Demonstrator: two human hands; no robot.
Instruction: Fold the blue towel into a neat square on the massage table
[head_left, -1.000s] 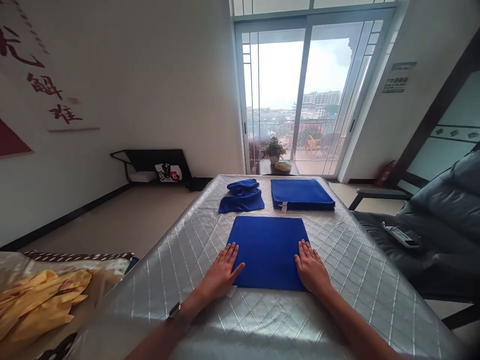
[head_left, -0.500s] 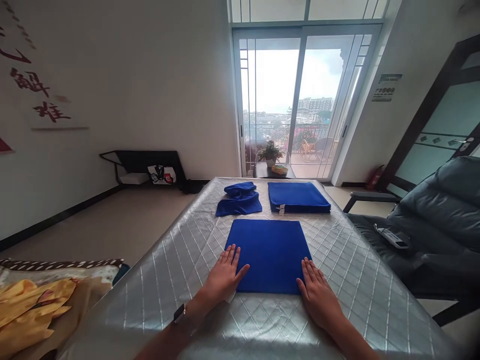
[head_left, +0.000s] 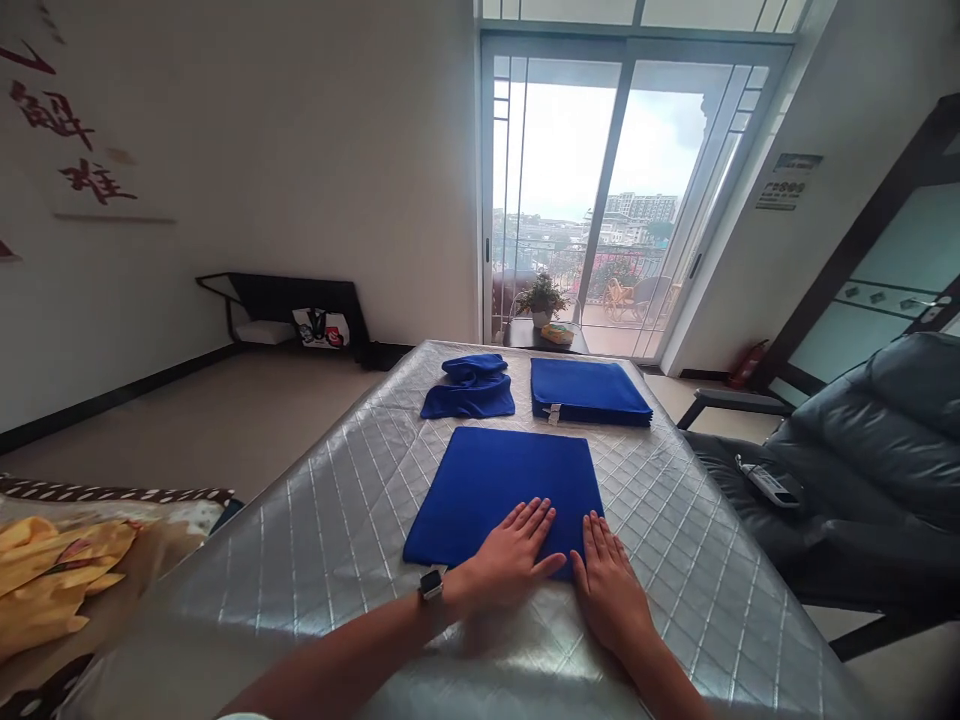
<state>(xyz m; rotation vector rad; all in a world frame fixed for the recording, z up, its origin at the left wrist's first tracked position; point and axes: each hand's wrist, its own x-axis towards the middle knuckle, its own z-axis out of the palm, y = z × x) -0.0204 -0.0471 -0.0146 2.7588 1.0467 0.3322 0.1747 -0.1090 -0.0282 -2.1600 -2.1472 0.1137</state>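
A blue cloth [head_left: 510, 480], folded into a flat square, lies before me on the silver quilted table cover [head_left: 337, 520]. My left hand [head_left: 521, 545] rests flat on its lower right part, fingers stretched out. Beside it, my right hand [head_left: 611, 580] lies open at the cloth's right edge, fingertips on the corner area. Farther back on the right is a stack of folded blue cloths [head_left: 589, 390] with a white tag at its front. To the left of that stack, a crumpled blue cloth [head_left: 471, 388] sits loosely heaped.
A dark armchair [head_left: 855, 470] stands along the table's right side, with a remote-like device [head_left: 769, 484] on its seat. Yellow fabric [head_left: 56, 570] lies at the lower left. Beyond the table are a potted plant [head_left: 541, 298] and a sliding glass door [head_left: 630, 200].
My left hand has moved right across the folded cloth, from its left edge to near my right hand. The right hand stays at the right edge. The view has shifted slightly.
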